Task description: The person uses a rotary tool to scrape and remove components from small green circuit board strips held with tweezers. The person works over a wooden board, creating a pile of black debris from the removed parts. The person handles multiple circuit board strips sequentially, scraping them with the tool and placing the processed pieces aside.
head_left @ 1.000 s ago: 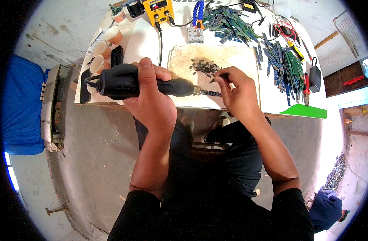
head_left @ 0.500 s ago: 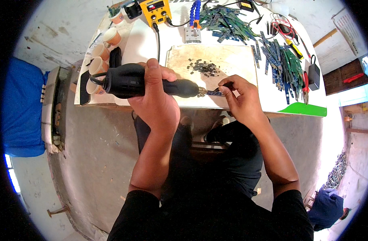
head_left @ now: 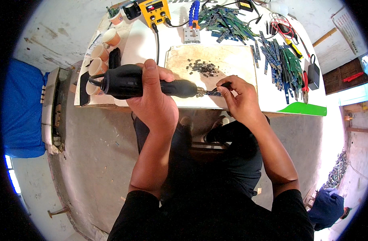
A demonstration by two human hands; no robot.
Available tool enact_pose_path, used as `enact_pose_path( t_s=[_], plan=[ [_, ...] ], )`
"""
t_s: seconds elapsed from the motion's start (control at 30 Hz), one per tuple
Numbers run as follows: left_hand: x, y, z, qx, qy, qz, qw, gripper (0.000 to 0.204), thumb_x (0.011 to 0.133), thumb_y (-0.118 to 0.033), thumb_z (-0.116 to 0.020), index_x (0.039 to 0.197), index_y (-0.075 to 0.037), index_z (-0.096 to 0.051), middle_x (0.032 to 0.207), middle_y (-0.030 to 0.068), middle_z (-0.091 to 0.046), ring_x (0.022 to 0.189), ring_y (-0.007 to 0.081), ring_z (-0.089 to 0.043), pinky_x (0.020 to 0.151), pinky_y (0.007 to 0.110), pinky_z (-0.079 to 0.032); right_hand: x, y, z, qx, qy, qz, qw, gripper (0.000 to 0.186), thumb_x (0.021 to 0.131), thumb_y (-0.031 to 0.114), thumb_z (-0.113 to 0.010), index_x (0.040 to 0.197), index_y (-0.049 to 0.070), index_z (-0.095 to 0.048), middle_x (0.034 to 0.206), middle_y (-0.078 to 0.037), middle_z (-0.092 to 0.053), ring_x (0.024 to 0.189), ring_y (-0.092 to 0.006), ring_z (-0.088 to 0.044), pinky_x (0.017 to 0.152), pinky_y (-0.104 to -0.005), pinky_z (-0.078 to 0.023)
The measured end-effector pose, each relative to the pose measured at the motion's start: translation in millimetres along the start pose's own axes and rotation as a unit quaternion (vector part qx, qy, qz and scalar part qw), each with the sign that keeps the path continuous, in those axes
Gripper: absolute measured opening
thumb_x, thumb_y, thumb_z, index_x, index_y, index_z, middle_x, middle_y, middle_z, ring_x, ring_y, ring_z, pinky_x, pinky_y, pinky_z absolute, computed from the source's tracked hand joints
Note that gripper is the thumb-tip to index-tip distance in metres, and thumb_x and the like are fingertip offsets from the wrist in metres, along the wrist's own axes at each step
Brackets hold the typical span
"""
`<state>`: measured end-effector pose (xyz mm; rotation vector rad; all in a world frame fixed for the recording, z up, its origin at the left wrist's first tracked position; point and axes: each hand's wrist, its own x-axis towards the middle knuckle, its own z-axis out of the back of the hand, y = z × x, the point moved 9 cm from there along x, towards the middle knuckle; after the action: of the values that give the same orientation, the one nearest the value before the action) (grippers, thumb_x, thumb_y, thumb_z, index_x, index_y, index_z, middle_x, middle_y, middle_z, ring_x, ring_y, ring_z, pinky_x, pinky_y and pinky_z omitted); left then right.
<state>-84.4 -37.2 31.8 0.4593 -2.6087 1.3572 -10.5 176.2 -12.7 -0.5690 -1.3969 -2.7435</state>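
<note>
My left hand (head_left: pixel 155 92) is wrapped round a black hot air gun (head_left: pixel 123 82), held level over the table's near edge. Its metal nozzle (head_left: pixel 199 92) points right, close to a narrow dark circuit board strip (head_left: pixel 213 93). In my right hand (head_left: pixel 243 98), thumb and fingers pinch dark tweezers (head_left: pixel 225 84), mostly hidden by the fingers. The tweezers' tip reaches left to the strip, just beyond the nozzle. Whether it grips a part there is too small to tell. Small black chips (head_left: pixel 204 68) lie scattered on a stained pale board (head_left: pixel 236 54) behind my hands.
A yellow soldering station (head_left: pixel 153 11) stands at the back left, its cable running forward. Paper cups (head_left: pixel 99 52) line the left edge. Piles of circuit board strips (head_left: pixel 228 24) lie at back and right, near red pliers (head_left: pixel 305 86) and a black adapter (head_left: pixel 313 76).
My left hand and the hot air gun have shifted very slightly left. The right hand and tweezers have edged a little left too, still at the strip.
</note>
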Motion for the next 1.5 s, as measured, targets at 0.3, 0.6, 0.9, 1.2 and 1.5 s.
enact_pose_path(
  t_s=[0.3,0.6,0.9,1.2,1.5],
  plan=[
    [1.5,3.3,3.6,0.002,-0.009,0.007,1.000,0.015,0.095,-0.012,-0.067,0.092,-0.009,-0.053,0.071,0.0035,-0.056,0.065,0.0152,-0.052,0.067,0.035,-0.048,0.6,3.1,1.0,-0.001,-0.005,0.003,1.000,0.008,0.091,0.004,-0.069,0.095,-0.002,-0.066,0.086,-0.015,-0.069,0.073,-0.0224,-0.066,0.067,-0.0313,-0.050],
    [1.4,1.2,2.3,-0.019,-0.024,0.001,1.000,0.011,0.097,-0.008,-0.064,0.090,-0.005,-0.056,0.065,0.0059,-0.062,0.059,0.0142,-0.059,0.064,0.029,-0.050,0.5,1.8,1.0,-0.006,-0.012,0.022,1.000,0.007,0.090,0.003,-0.069,0.092,-0.003,-0.067,0.087,-0.014,-0.069,0.074,-0.0240,-0.066,0.069,-0.0316,-0.050],
    [2.1,1.4,3.1,-0.018,-0.013,0.000,1.000,0.011,0.098,-0.009,-0.063,0.090,-0.005,-0.055,0.065,0.0059,-0.062,0.060,0.0143,-0.059,0.065,0.029,-0.050,1.8,3.7,0.7,-0.009,0.007,0.011,1.000,0.007,0.089,0.000,-0.067,0.095,-0.002,-0.066,0.091,-0.017,-0.068,0.081,-0.0301,-0.070,0.070,-0.0348,-0.054],
    [1.5,1.2,2.7,-0.008,-0.005,0.009,1.000,0.015,0.095,-0.014,-0.068,0.091,-0.009,-0.055,0.071,0.0025,-0.057,0.066,0.0134,-0.052,0.068,0.033,-0.047,1.5,-0.2,-0.2,-0.007,-0.003,0.007,1.000,0.008,0.090,0.003,-0.069,0.096,-0.002,-0.067,0.087,-0.016,-0.069,0.076,-0.0233,-0.068,0.068,-0.0321,-0.052],
    [3.0,-0.7,3.7,-0.015,-0.013,-0.002,1.000,0.014,0.096,-0.012,-0.067,0.089,-0.008,-0.055,0.069,0.0038,-0.058,0.064,0.0139,-0.054,0.066,0.032,-0.048,1.2,-5.7,-1.0,0.008,0.002,-0.031,0.999,0.007,0.090,0.002,-0.067,0.096,-0.002,-0.068,0.090,-0.018,-0.069,0.076,-0.0290,-0.069,0.066,-0.0340,-0.053]
  ],
)
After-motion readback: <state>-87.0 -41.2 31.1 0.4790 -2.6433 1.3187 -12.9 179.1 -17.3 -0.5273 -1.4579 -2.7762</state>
